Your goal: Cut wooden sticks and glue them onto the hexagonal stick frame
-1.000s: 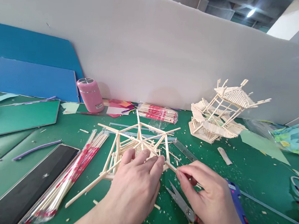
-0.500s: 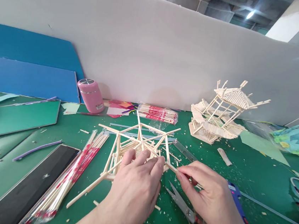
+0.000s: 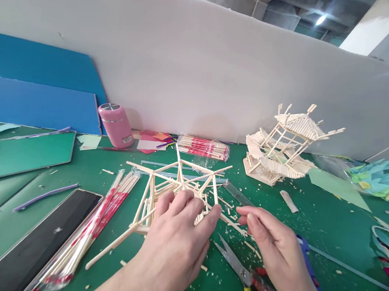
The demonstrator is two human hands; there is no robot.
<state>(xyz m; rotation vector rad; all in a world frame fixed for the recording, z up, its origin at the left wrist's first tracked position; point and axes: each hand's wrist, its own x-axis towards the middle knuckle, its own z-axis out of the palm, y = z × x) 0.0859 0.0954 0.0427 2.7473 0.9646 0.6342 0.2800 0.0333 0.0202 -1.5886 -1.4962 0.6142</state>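
Observation:
In front of me stands an open frame of thin wooden sticks (image 3: 152, 178), with long sticks jutting out at its corners. My left hand (image 3: 180, 232) lies over its near side, fingers bent down onto it and closed; the fingertips are mostly hidden. One stick (image 3: 233, 223) slants out to the right from under that hand. Just beyond its outer end is my right hand (image 3: 274, 246), with nothing visible in it, thumb and forefinger slightly apart. Scissors (image 3: 234, 261) with red and yellow handles lie open below and between the hands.
A tiered stick pavilion (image 3: 284, 150) stands at the back right. Bagged sticks (image 3: 103, 219) and a black flat panel (image 3: 41, 240) lie left. Behind are a pink canister (image 3: 116, 125) and more bagged sticks (image 3: 203, 147). A blue tool (image 3: 310, 264) is partly behind my right hand.
My right hand has let go of the slanting stick and drawn slightly right. My left hand stays on the frame, its forefinger shifted a little right. The view has turned slightly.

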